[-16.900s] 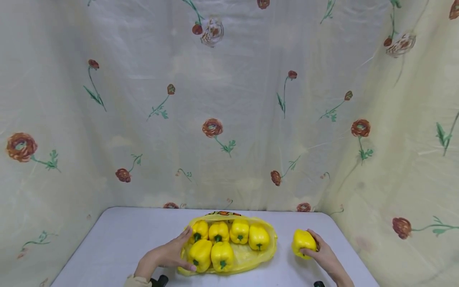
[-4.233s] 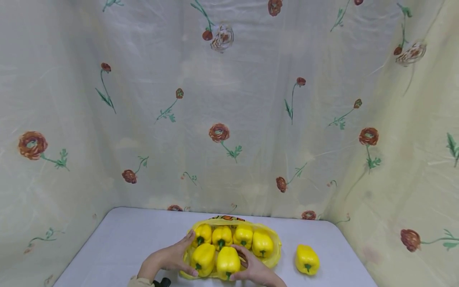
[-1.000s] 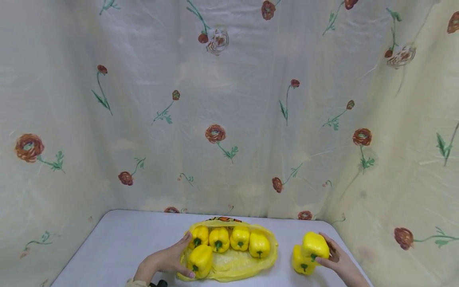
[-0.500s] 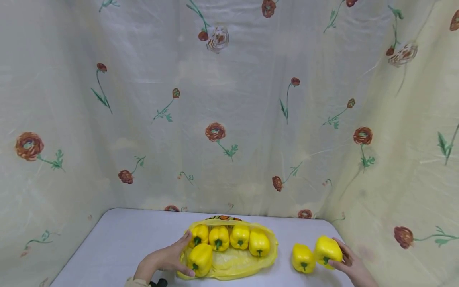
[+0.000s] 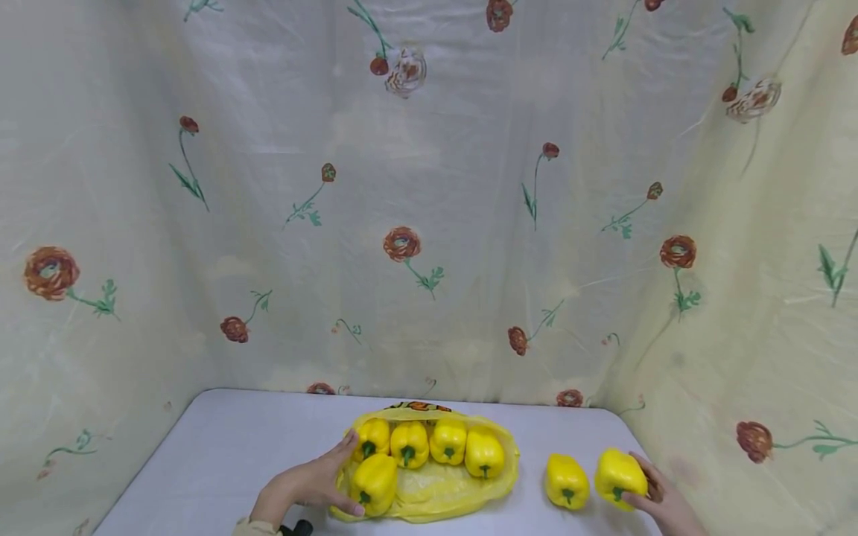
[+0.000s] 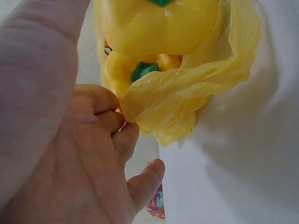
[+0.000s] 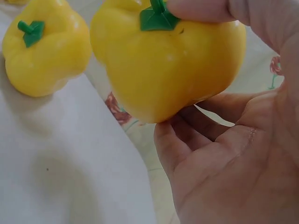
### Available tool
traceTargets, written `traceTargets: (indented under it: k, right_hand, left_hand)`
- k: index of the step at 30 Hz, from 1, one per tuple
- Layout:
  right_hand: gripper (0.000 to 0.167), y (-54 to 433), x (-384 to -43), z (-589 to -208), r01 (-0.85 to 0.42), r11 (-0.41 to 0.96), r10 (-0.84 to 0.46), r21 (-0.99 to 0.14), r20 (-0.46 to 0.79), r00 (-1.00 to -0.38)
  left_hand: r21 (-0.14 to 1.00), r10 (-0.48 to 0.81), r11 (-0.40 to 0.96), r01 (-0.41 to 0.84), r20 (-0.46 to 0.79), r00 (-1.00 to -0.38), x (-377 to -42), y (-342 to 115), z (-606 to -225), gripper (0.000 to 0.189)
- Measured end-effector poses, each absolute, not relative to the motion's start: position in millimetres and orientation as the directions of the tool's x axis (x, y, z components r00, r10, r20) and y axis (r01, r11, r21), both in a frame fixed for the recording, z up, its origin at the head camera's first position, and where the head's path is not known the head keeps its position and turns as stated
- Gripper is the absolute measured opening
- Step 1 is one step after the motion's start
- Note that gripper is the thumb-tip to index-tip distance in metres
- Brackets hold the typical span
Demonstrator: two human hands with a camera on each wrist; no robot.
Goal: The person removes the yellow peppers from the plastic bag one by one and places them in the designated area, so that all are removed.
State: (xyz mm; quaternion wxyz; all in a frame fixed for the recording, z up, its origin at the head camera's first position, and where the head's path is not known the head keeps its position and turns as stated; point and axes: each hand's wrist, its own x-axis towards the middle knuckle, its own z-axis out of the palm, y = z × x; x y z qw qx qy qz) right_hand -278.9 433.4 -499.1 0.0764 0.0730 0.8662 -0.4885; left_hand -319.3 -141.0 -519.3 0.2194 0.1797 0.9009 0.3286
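My right hand point(image 5: 660, 499) grips a yellow bell pepper point(image 5: 620, 476) at the table's right side. In the right wrist view, my thumb lies by the green stem of that bell pepper point(image 7: 173, 65), with the fingers against its other side. Just left of it, a second bell pepper point(image 5: 567, 482) sits on the table, stem toward me. My left hand point(image 5: 311, 480) holds the left edge of a yellow plastic bag point(image 5: 436, 510), its thumb at the near side. In the left wrist view, bent fingers meet the bag's rim point(image 6: 187, 88). Several bell peppers point(image 5: 410, 444) lie inside the open bag.
The white table point(image 5: 234, 439) has its far edge against a hanging floral cloth point(image 5: 456, 335), which also rises at both sides. A black object point(image 5: 303, 527) shows below my left wrist.
My right hand has taken a front bell pepper from the bag, carried it right past the one on the table, and lowered it beside that one. The left hand stays at the bag's edge.
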Motion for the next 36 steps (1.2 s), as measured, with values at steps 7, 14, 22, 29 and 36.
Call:
traceTargets:
  k: [7, 14, 22, 29, 36]
  right_hand:
    - [0.085, 438.6, -283.6, -515.0, 0.195, 0.525, 0.041, -0.828, -0.205, -0.978]
    - [0.086, 444.2, -289.8, -532.0, 0.193, 0.56, 0.047, -0.806, -0.202, -0.978]
    - [0.091, 448.6, -295.6, -546.0, 0.209, 0.623, 0.06, -0.754, -0.22, -0.974]
    - [0.098, 449.3, -299.5, -552.8, 0.263, 0.593, 0.085, -0.761, -0.266, -0.96]
    - [0.099, 453.0, -301.6, -561.9, 0.269, 0.591, 0.094, -0.761, -0.266, -0.959]
  left_hand:
    - [0.673, 0.469, 0.718, 0.177, -0.28, -0.838, -320.5, -140.9, -520.6, 0.126]
    - [0.677, 0.479, 0.71, 0.193, -0.264, -0.837, -320.1, -141.0, -519.4, 0.124]
    - [0.662, 0.475, 0.722, 0.201, -0.262, -0.84, -320.1, -140.0, -518.6, 0.123]
    - [0.671, 0.479, 0.714, 0.2, -0.26, -0.838, -319.2, -140.3, -517.2, 0.123]
    - [0.67, 0.481, 0.714, 0.202, -0.26, -0.837, -318.8, -141.2, -519.4, 0.122]
